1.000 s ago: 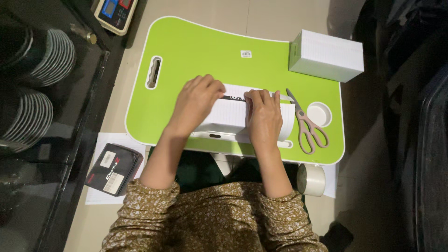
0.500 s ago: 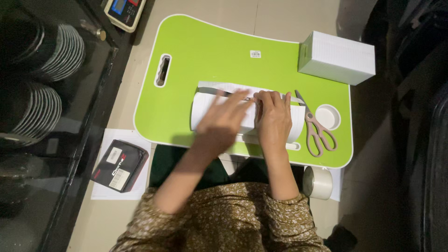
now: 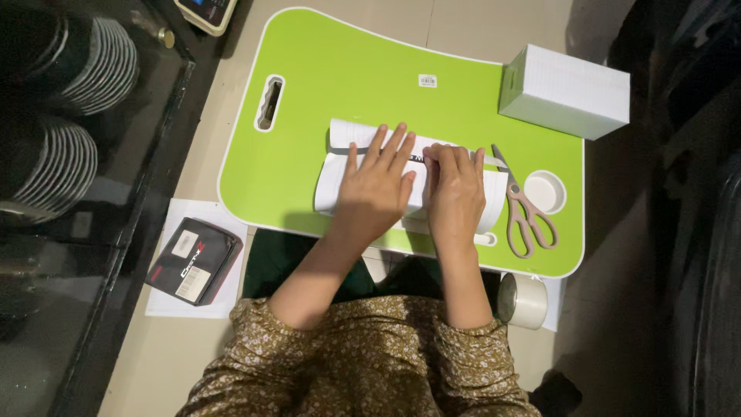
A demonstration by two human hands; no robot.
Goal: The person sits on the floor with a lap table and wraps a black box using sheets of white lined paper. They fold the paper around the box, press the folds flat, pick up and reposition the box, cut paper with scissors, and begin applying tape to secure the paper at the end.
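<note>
A white folded paper packet lies flat in the middle of the frame on a green lap tray. The left hand lies on it palm down, fingers spread. The right hand presses beside it, fingers together, tips on the packet's upper edge. Just right of the packet lie beige-handled scissors, near a round white cup recess. A white box sits at the tray's upper right corner. A tape roll rests below the tray, and a black pouch at lower left.
</note>
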